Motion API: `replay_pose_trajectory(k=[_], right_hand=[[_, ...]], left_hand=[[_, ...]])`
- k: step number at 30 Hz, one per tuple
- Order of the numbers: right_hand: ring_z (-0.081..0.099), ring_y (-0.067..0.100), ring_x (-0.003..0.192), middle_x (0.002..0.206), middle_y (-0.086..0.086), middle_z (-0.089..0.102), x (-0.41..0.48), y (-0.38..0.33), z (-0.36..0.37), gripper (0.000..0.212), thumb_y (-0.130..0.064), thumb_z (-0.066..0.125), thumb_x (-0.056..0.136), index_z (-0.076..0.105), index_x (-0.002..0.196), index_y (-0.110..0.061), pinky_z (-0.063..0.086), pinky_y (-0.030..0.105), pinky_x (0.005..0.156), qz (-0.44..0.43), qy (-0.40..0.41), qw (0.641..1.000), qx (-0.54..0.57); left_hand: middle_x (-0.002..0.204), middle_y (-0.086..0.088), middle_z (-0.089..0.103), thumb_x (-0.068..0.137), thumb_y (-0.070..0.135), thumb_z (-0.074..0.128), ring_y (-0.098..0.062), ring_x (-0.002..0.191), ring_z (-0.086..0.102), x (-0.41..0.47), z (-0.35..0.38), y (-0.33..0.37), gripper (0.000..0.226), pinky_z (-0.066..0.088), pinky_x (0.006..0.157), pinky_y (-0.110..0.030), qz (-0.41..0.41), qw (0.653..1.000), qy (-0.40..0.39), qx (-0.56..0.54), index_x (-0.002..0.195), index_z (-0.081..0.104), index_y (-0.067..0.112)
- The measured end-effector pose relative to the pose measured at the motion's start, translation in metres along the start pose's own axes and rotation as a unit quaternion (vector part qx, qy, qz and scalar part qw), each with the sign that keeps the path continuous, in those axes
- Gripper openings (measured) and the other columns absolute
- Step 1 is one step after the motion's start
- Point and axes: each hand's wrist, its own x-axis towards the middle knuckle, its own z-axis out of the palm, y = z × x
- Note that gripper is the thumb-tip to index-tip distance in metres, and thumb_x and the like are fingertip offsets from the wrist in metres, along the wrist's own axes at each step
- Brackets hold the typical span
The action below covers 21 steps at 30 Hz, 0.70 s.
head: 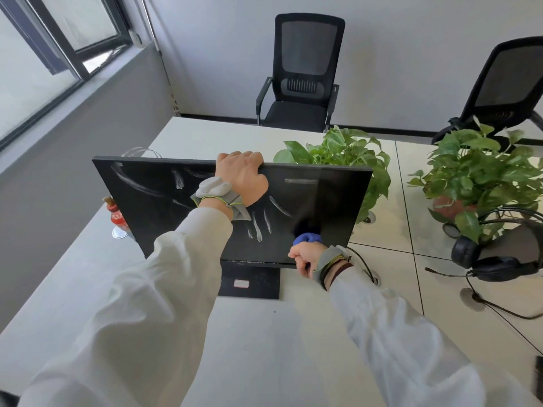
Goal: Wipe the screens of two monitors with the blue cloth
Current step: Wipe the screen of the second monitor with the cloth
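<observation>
— Why is the left hand (242,174) up on the monitor (164,207), centre of the frame?
— To steady it, I'd say. Its fingers hook over the top edge, so the panel won't tip back on its stand (249,282) when it's rubbed.
— And the cloth (308,238)?
— It's bunched into a blue wad, right of centre, pressed against the lower right of the screen. The right hand (307,255) is fisted round it from just below. A wad gives a firmer rub than a flat sheet, I reckon.
— Much left to do?
— Plenty, by my eye. White smears (258,227) streak the glass from upper left to the middle. The patch above the cloth looks darker and cleaner.
— Where's the second monitor?
— Not in sight. I can't tell where it stands.
— What else is hard to see?
— The left fingertips vanish behind the panel, and the right fingers can't be made out where they close on the wad. A red bottle (117,215) at the screen's left edge is half covered by it. The plant (340,151) behind is cut off by the top right corner.
</observation>
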Motion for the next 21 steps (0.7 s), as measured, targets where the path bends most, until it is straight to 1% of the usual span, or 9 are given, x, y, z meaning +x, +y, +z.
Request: replay_pose_trajectory(k=[1, 4, 7, 10, 13, 16, 18, 21], right_hand=[[0.031, 0.011, 0.029, 0.035, 0.000, 0.034, -0.003, -0.004, -0.003, 0.040, -0.004, 0.055, 0.090, 0.034, 0.058, -0.016, 0.028, 0.018, 0.031, 0.004, -0.006, 1.000, 0.013], [0.027, 0.004, 0.031, 0.045, -0.007, 0.029, -0.017, -0.036, -0.013, 0.043, -0.001, 0.054, 0.091, 0.032, 0.062, -0.023, 0.025, 0.012, 0.030, -0.012, -0.030, 0.995, 0.100], [0.025, 0.001, 0.034, 0.051, -0.010, 0.025, -0.041, -0.072, -0.021, 0.043, -0.006, 0.055, 0.094, 0.033, 0.061, -0.023, 0.024, 0.010, 0.030, -0.022, -0.070, 0.988, 0.137], [0.024, 0.001, 0.034, 0.050, -0.011, 0.024, -0.048, -0.079, -0.023, 0.045, -0.008, 0.054, 0.095, 0.031, 0.060, -0.023, 0.023, 0.010, 0.030, -0.015, -0.087, 0.988, 0.130], [0.024, 0.002, 0.034, 0.048, -0.010, 0.025, -0.039, -0.056, -0.018, 0.045, -0.007, 0.055, 0.094, 0.029, 0.061, -0.024, 0.024, 0.010, 0.031, 0.010, -0.061, 0.995, 0.082], [0.025, 0.002, 0.031, 0.044, -0.009, 0.025, -0.034, -0.041, -0.013, 0.045, -0.004, 0.052, 0.095, 0.027, 0.062, -0.024, 0.025, 0.010, 0.031, 0.032, -0.040, 0.997, 0.059], [0.026, 0.001, 0.030, 0.044, -0.009, 0.026, -0.040, -0.050, -0.013, 0.045, -0.005, 0.052, 0.095, 0.028, 0.062, -0.023, 0.025, 0.010, 0.031, 0.021, -0.042, 0.997, 0.054], [0.022, 0.001, 0.030, 0.044, -0.011, 0.025, -0.062, -0.089, -0.016, 0.044, -0.006, 0.052, 0.095, 0.030, 0.061, -0.024, 0.023, 0.010, 0.028, -0.019, -0.076, 0.993, 0.084]], left_hand=[[0.080, 0.003, 0.051, 0.067, 0.026, 0.030, -0.025, 0.081, 0.045, 0.000, 0.000, 0.000, 0.024, 0.032, 0.086, -0.038, 0.000, 1.000, -0.001, 0.001, 0.085, 0.045, 0.018], [0.081, 0.002, 0.053, 0.068, 0.025, 0.030, -0.025, 0.081, 0.046, 0.002, -0.001, -0.002, 0.024, 0.032, 0.086, -0.038, -0.001, 1.000, -0.002, -0.001, 0.085, 0.046, 0.018], [0.081, 0.003, 0.053, 0.068, 0.026, 0.031, -0.024, 0.081, 0.046, 0.002, 0.000, -0.003, 0.023, 0.031, 0.084, -0.038, 0.004, 1.000, 0.001, -0.005, 0.085, 0.046, 0.018], [0.080, 0.003, 0.053, 0.068, 0.026, 0.031, -0.024, 0.081, 0.046, 0.001, 0.000, -0.002, 0.024, 0.032, 0.086, -0.038, 0.006, 1.000, 0.003, -0.007, 0.085, 0.046, 0.018], [0.081, 0.003, 0.053, 0.067, 0.026, 0.031, -0.024, 0.082, 0.046, 0.000, 0.000, 0.000, 0.025, 0.032, 0.086, -0.038, 0.006, 1.000, -0.001, -0.002, 0.085, 0.046, 0.018], [0.082, 0.003, 0.053, 0.068, 0.026, 0.030, -0.023, 0.083, 0.046, 0.001, 0.001, 0.001, 0.026, 0.030, 0.085, -0.037, 0.006, 1.000, -0.013, 0.003, 0.087, 0.046, 0.018], [0.083, 0.004, 0.053, 0.069, 0.026, 0.030, -0.023, 0.084, 0.046, 0.003, 0.001, 0.000, 0.027, 0.030, 0.084, -0.036, 0.002, 1.000, -0.016, 0.010, 0.088, 0.047, 0.018], [0.083, 0.005, 0.052, 0.067, 0.025, 0.029, -0.022, 0.086, 0.048, 0.005, 0.002, -0.002, 0.027, 0.030, 0.085, -0.036, -0.011, 1.000, -0.021, 0.020, 0.087, 0.045, 0.020]])
